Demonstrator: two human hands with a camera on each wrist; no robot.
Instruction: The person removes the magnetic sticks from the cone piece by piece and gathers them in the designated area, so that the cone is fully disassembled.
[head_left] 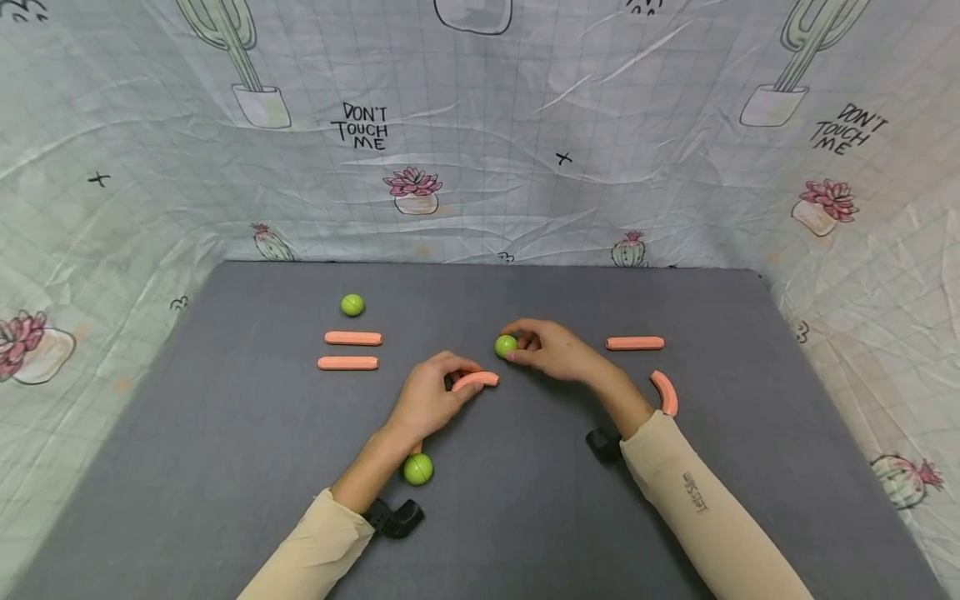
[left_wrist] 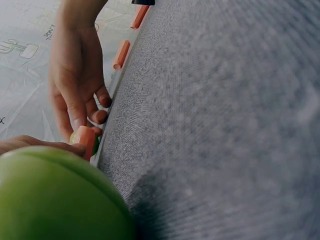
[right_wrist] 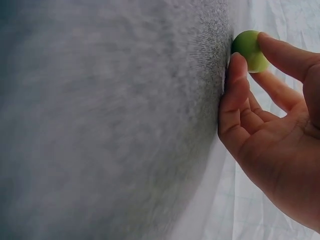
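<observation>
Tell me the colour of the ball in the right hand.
The ball in the right hand is green, showing best in the right wrist view.

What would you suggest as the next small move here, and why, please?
Perhaps the left hand should lay its curved orange stick on the table: it already pinches the stick, and the right hand pinches a green ball close by, so a short placement seems natural.
</observation>
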